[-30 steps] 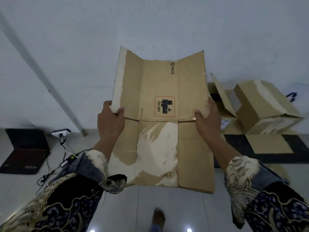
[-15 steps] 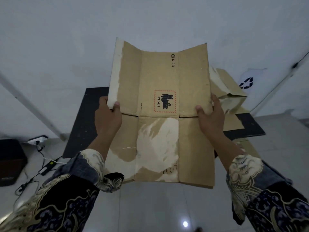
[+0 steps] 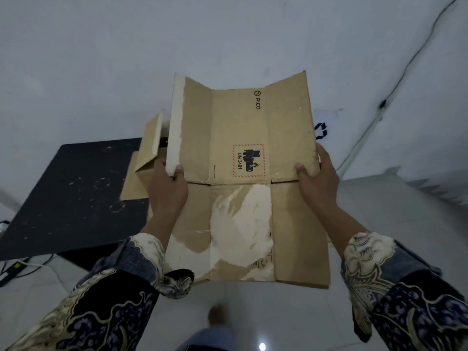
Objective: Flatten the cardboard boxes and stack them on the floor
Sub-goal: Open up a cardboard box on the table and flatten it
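Left hand (image 3: 167, 196) and right hand (image 3: 317, 183) grip the flattened PICO box (image 3: 240, 178) by its edges, hiding part of an unflattened box (image 3: 144, 160) on the black mat (image 3: 73, 193) behind.

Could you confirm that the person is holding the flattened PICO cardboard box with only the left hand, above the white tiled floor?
Not quite: both hands hold it. In the head view the left hand grips the left edge of the flattened PICO cardboard box and the right hand grips its right edge. It is indeed held above the white tiled floor.
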Demonstrator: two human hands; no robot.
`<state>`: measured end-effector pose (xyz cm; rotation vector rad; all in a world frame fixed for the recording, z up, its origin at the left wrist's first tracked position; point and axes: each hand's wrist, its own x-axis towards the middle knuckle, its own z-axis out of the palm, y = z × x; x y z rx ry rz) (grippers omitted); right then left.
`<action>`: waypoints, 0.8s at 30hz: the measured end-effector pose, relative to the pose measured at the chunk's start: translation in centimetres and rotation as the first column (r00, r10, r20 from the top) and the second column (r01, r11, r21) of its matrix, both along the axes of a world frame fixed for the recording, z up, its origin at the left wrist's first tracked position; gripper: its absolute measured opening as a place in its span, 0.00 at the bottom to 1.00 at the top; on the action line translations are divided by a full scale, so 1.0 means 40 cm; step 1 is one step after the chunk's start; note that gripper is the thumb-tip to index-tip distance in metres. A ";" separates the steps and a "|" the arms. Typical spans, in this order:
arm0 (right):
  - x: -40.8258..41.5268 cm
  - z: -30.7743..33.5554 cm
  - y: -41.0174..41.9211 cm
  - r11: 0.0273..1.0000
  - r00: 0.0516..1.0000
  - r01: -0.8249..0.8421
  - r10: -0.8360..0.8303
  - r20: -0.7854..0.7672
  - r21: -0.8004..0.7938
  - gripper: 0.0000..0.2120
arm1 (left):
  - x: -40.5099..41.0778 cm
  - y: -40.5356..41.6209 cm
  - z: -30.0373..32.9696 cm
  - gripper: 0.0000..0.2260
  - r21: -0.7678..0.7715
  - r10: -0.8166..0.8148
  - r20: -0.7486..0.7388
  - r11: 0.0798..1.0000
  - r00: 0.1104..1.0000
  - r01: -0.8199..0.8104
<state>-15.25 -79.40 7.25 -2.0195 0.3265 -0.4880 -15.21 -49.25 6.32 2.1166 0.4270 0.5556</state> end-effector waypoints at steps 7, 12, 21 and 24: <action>0.084 -0.047 -0.269 0.996 0.996 0.085 -0.085 -0.026 0.022 0.30 | 0.153 -0.283 -0.051 0.12 -0.001 -0.068 -0.022 0.998 0.997 0.068; 0.196 -0.066 -0.498 0.994 0.992 0.108 -0.109 -0.055 -0.021 0.30 | 0.290 -0.502 -0.115 0.13 -0.045 -0.098 -0.030 0.994 0.995 0.097; 0.433 -0.091 -0.868 0.998 0.992 0.055 -0.057 -0.109 -0.021 0.30 | 0.495 -0.853 -0.123 0.13 -0.049 -0.108 -0.100 0.993 0.989 0.104; 0.505 -0.118 -0.991 1.000 0.993 0.011 -0.011 -0.118 -0.002 0.30 | 0.544 -0.967 -0.131 0.13 -0.006 -0.066 -0.131 0.998 0.989 0.065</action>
